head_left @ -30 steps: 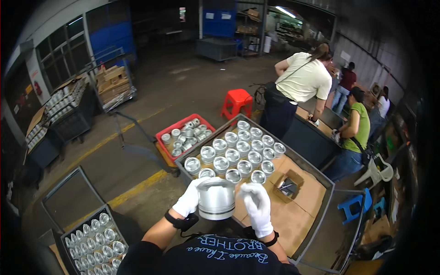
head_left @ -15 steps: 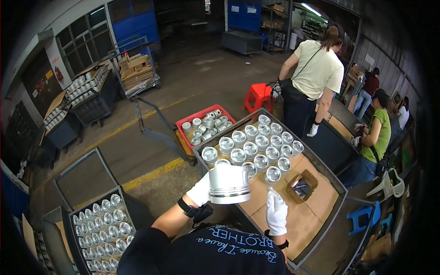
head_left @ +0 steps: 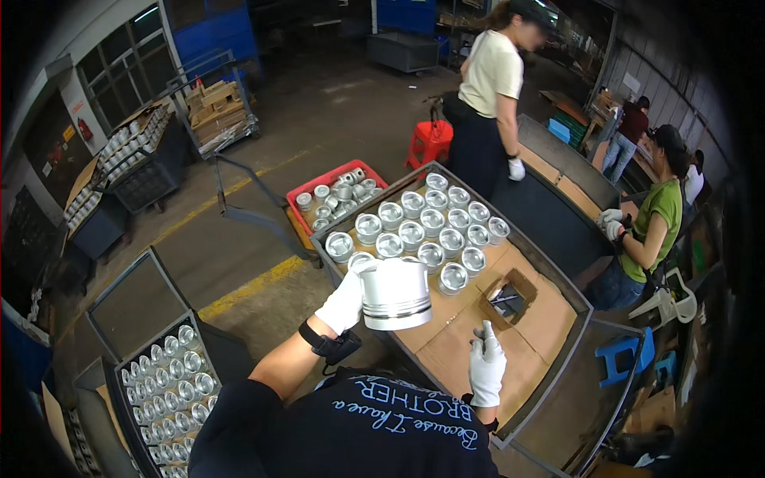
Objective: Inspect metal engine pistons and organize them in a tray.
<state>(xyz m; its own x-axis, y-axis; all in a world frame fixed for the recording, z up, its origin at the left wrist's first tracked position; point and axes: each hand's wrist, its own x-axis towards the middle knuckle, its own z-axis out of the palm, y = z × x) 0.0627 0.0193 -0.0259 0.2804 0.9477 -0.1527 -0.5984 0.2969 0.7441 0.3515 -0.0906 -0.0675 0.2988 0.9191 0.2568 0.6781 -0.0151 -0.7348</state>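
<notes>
A: In the head view, what does the left hand [head_left: 344, 304] have?

B: It grasps a silver metal cylinder [head_left: 395, 295] by its left side, in front of the chest at the cart's near edge. The grooved end faces the body, perhaps so the wall and grooves can be seen plainly.

A: And the right hand [head_left: 487, 373]?

B: Released, fingers loosely extended, with nothing visible in it. It is at the near part of a cardboard sheet [head_left: 446, 341]; I can't tell whether it touches. A small cardboard box [head_left: 492, 311] with dark things inside sits just beyond.

A: Why are the other cylinders [head_left: 411, 233] in rows?

B: They stand on end at the far left of the sheet, probably so they don't roll. The cardboard likely guards the metal against scratches.

A: Are there more?

B: Yes. A red crate [head_left: 317, 179] beyond the cart's left edge has some lying jumbled, which looks like looser keeping. At the near left, another cart holds tidy rows [head_left: 171, 374].

A: Anyone nearby?

B: A person in a pale shirt [head_left: 494, 76] stands past the far edge; another in a green top [head_left: 663, 219] is at the right.
</notes>
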